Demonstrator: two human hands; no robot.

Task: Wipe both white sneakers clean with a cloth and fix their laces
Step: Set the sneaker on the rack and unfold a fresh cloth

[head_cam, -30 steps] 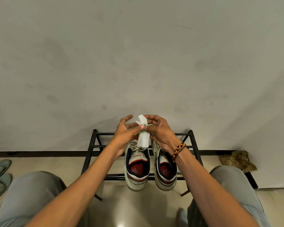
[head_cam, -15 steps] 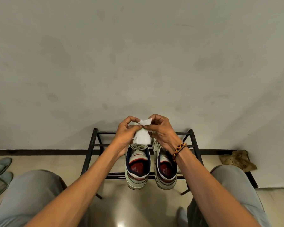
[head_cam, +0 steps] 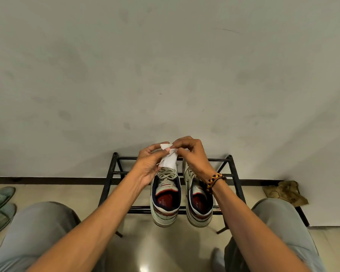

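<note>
You are at the start of the job, as far as this view lets me judge. Your left hand (head_cam: 148,163) and your right hand (head_cam: 192,154) both pinch the small white folded cloth (head_cam: 168,160), held up in the air between them above the toes of the shoes. The left thumb and fingers curl round its lower left part, and the right fingertips nip its top edge. The cloth touches neither shoe, so you seem to be folding it or readying it, not wiping.

The two white low-top sneakers with navy collars and red insoles sit side by side on the black metal bar shoe rack (head_cam: 114,169), heels toward you, overhanging the front bar. The left sneaker (head_cam: 165,199) shows grey-beige laces criss-crossed over its tongue. The right sneaker (head_cam: 199,205) lies just beside it. Both uppers look dull and off-white, so the wiping of both shoes seems to lie ahead, and the lace fixing too.

Much is hidden from you here. Your hands and the cloth cover both toe caps. Your right wrist with its beaded bracelet (head_cam: 214,180) crosses the right sneaker's lacing, so I cannot tell whether those laces are tied, loose or missing. The left shoe's lace ends are out of sight too. Any dirt marks are too faint to make out.
</note>
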